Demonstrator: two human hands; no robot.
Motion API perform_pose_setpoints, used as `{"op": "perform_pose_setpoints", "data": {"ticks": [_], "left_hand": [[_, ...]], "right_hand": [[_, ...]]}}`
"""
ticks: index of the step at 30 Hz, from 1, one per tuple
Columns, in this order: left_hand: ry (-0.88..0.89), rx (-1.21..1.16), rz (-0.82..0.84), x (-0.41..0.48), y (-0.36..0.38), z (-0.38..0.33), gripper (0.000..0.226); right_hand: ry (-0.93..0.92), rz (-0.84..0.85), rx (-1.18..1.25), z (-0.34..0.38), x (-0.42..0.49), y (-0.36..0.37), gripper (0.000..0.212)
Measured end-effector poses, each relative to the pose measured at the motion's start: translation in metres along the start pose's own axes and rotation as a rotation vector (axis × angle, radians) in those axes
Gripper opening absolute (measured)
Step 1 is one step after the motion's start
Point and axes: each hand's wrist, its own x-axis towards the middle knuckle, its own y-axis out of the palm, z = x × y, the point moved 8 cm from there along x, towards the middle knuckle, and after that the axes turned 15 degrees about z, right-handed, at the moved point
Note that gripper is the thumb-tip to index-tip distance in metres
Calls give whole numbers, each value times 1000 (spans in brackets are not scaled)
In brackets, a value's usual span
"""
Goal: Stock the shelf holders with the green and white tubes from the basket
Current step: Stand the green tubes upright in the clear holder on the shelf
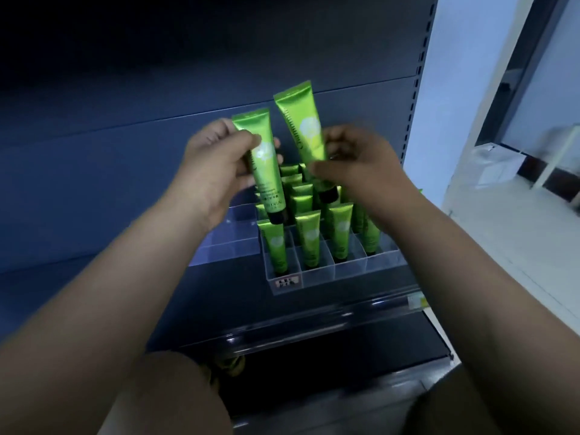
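Note:
My left hand pinches a green and white tube cap down, its black cap just above the back left of the clear holder. To its right, my right hand grips a second green tube, also cap down, over the holder's middle rows. Several green tubes stand upright in the holder's compartments. A second clear holder stands to the left with no tubes seen in it. The basket is not in sight.
The holders stand on a dark blue shelf with a blue back panel. A clear price rail runs along the shelf's front edge. The slotted shelf upright rises at the right, with a pale floor beyond. My knees show at the bottom.

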Motion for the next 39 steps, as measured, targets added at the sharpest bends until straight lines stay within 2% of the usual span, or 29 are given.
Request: {"op": "perform_pose_setpoints", "data": {"ticks": [7,12,15,18,26,39], "left_hand": [[42,116,41,68,27,-3,22],[31,331,6,106,41,12,29],[22,308,-32,118,44,23,34],[66,297,-24,125,53,28,16],[40,286,-91,131,50,35,19],[29,275,-17,130,55,46,16]], "right_hand": [[-38,-153,101,-31,12,-70,46],[-8,-210,165,-56,18,-97,29],[-6,-238,189,-59,21,-110,29],[-12,-260,210,-61,23,-118,31],[3,-288,280,-74,27,-121,32],[18,-257,344,-84,38,-117,19]]}}
